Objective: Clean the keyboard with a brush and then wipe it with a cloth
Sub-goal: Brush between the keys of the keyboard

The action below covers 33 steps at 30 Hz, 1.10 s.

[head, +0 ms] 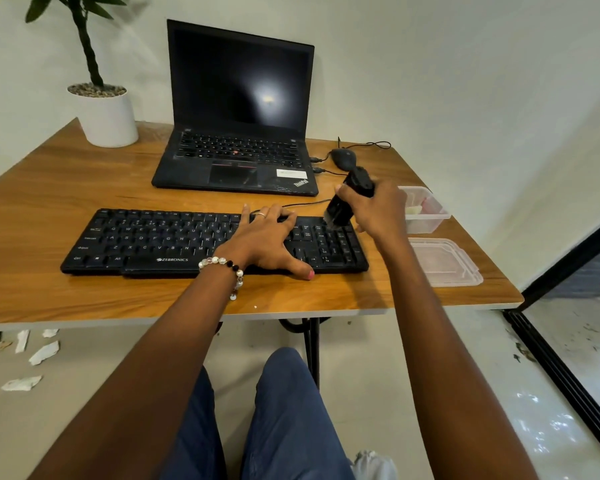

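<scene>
While brush (344,202) sweeps keyboard (153,242), laptop (238,133), mouse (343,158), tub (425,211) crowd behind

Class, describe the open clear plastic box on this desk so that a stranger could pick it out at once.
Start at the wooden desk and go to its right edge, beyond the black external keyboard. There the clear plastic box stands behind its flat clear plastic lid. Unlike the lid it is deep, open-topped and holds pale and pink contents.
</scene>
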### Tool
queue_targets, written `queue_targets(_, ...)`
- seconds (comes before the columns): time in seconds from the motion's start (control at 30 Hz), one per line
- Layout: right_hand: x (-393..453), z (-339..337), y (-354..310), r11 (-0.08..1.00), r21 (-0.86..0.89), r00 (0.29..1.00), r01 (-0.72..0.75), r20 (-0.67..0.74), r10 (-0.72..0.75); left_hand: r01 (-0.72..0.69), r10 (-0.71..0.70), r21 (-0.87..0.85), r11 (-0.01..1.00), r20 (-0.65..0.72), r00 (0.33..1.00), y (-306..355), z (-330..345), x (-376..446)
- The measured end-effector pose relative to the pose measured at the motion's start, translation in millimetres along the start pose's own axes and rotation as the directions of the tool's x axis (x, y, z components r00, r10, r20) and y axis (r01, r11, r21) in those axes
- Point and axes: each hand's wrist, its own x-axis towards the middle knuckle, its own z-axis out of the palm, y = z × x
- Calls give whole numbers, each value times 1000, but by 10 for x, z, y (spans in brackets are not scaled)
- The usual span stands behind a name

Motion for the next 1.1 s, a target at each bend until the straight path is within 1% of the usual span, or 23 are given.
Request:
queue_targets(0.1, -64, 112, 8, 999, -27, 999, 24, 31, -23, 1, -1, 0, 1000, -2, 1000, 12, -6, -8)
queue_targets(0.2, -79, 87, 35, 995, -102, 997, -5, 70, 12, 3, -3, -4, 1000, 2, 1000, 19, -9, -9)
queue_targets(0.27, -66, -12, 23, 990, -136, 986, -49, 151, 69, 1, -1, -2, 1000, 0, 1000, 20, -7, -6)
queue_targets(0.33, -47, -124, 4, 982, -180, 959, -50, 265, 97, 0, 0, 7, 1000, -4, 1000, 19, -15, -9)
queue_targets(0.37, -41, -167, -21, 983, -178, 949, -48, 298, 100, -1, 1, 8, 1000, -5, 1000, 18, -19, -12)
queue_targets(0.4, -26, -191, -39, 987, -148, 949, -55, 298, 98, -2, 2, 7, 1000, -5, 1000, 17, -18, -12)
queue_targets(0.43, -5, -184, -56, 992, -105, 959, -67, 268, 93, -4, 4, 5, 1000, -4, 1000, 14, -18, -14)
queue_targets(0.5, 30, -101, -82, 998, -40, 989, -46, 139, 51, -5, 5, 3, 1000, 0, 1000, 16, -18, -16)
queue_targets(0.57, 30, 29, -84, 999, -39, 999, 0, 51, 2, -2, 2, 5, 1000, -4, 1000, 13, -15, -10)
queue_targets(0.7, -37, 228, -77, 998, -59, 999, 38, 27, -37, 3, -3, 3, 1000, -2, 1000, 2, -3, 0)
queue_targets(0.83, -121, 235, -143, 981, -160, 991, 105, 103, -89, -2, 2, -1, 1000, -10, 1000, 7, 7, 0)
queue_targets(1.0, -203, 73, -117, 986, -161, 980, 33, 199, 0, -4, 4, 0, 1000, -11, 1000, 9, -7, -8)
queue_targets(1.1, -240, -78, -137, 972, -236, 958, 14, 280, 55, -3, 3, -1, 1000, -8, 1000, 15, -18, -12)
